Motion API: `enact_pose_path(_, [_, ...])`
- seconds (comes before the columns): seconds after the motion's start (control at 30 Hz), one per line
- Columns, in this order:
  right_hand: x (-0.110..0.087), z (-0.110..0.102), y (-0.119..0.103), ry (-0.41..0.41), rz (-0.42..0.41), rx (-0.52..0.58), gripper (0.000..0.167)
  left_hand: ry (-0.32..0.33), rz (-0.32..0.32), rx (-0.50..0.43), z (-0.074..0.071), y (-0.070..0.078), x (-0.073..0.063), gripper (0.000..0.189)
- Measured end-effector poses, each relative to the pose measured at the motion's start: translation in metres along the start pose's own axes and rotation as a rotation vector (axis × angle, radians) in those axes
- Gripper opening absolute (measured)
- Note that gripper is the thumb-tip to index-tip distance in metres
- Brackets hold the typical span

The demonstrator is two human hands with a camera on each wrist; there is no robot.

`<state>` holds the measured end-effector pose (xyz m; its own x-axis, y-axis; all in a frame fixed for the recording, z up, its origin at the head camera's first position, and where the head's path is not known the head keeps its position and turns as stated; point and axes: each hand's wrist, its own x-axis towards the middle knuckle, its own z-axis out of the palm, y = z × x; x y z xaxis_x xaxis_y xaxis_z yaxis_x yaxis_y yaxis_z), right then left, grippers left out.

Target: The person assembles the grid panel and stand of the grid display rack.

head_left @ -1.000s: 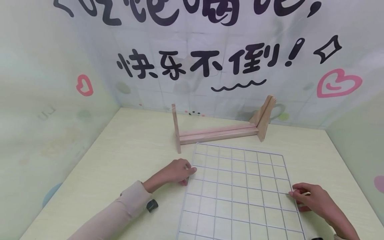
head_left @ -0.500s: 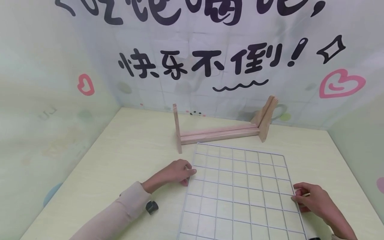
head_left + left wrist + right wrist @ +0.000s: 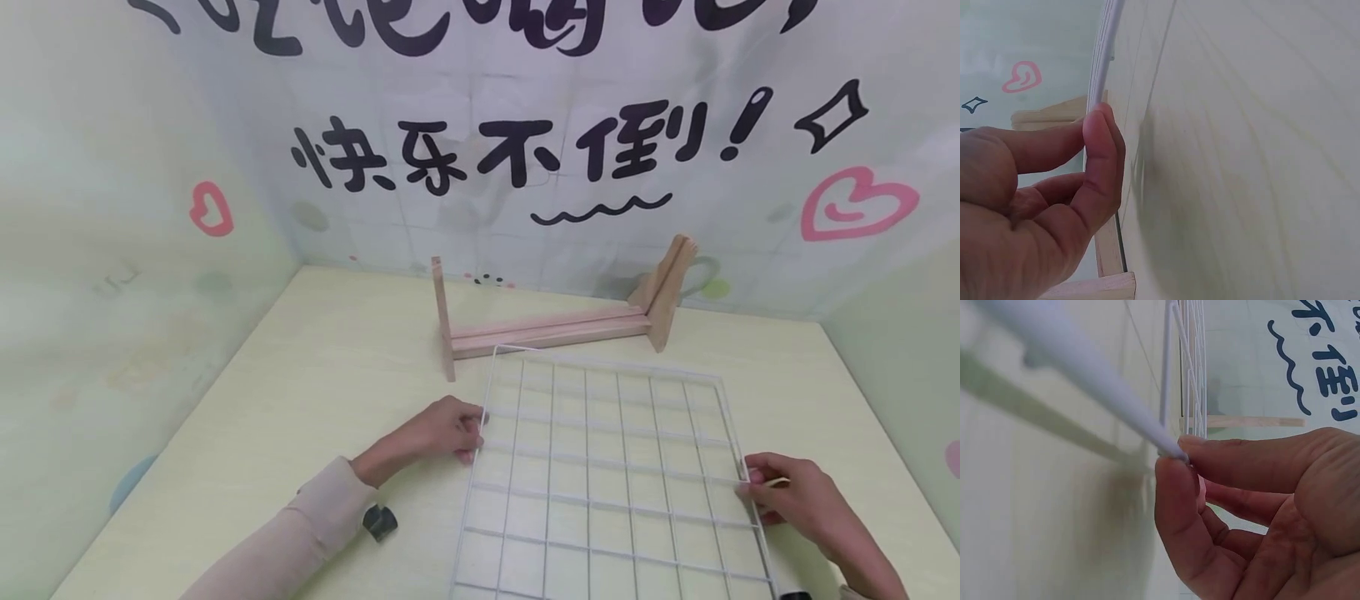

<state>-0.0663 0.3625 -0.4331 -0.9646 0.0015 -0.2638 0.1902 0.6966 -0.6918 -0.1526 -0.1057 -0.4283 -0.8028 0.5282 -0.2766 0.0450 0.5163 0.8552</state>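
Note:
A white wire grid panel (image 3: 588,454) is held slightly above the table, its shadow lines showing beneath it in the head view. My left hand (image 3: 442,427) pinches the panel's left edge between thumb and fingers; the left wrist view shows the fingertips (image 3: 1099,125) on the rim wire. On the opposite edge, my right hand (image 3: 798,496) pinches the rim wire with thumb and index finger, seen close up in the right wrist view. Just behind the panel stands a wooden frame (image 3: 551,333) with an upright at each end and a bar between them.
The pale table (image 3: 352,350) meets a printed backdrop (image 3: 465,233) with writing and hearts at the back and sides. A small black object (image 3: 380,522) is by my left cuff, and another dark piece (image 3: 795,596) is near the right wrist.
The grid panel has risen off the table and moved slightly right and toward the wooden frame, with both hands holding its edges. The wooden frame stays where it was.

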Motion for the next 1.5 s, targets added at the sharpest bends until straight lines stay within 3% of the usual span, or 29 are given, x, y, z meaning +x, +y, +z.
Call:
enact_pose_path(0.43, [-0.006, -0.010, -0.008, 0.061, 0.016, -0.051, 0.049, -0.046, 0.060, -0.100, -0.010, 0.006, -0.002, 0.050])
enact_pose_path(0.93, [-0.008, -0.017, -0.014, 0.119, -0.012, -0.013, 0.054, 0.009, 0.135, -0.145, -0.017, 0.012, -0.003, 0.053])
enact_pose_path(1.17, [-0.010, -0.019, -0.015, 0.162, -0.093, -0.008, 0.055, 0.042, 0.138, -0.170, -0.025, 0.021, -0.004, 0.054])
enact_pose_path(1.5, [-0.008, -0.022, -0.023, 0.239, -0.241, 0.099, 0.056, 0.126, 0.180, -0.143, -0.034, 0.031, -0.007, 0.054])
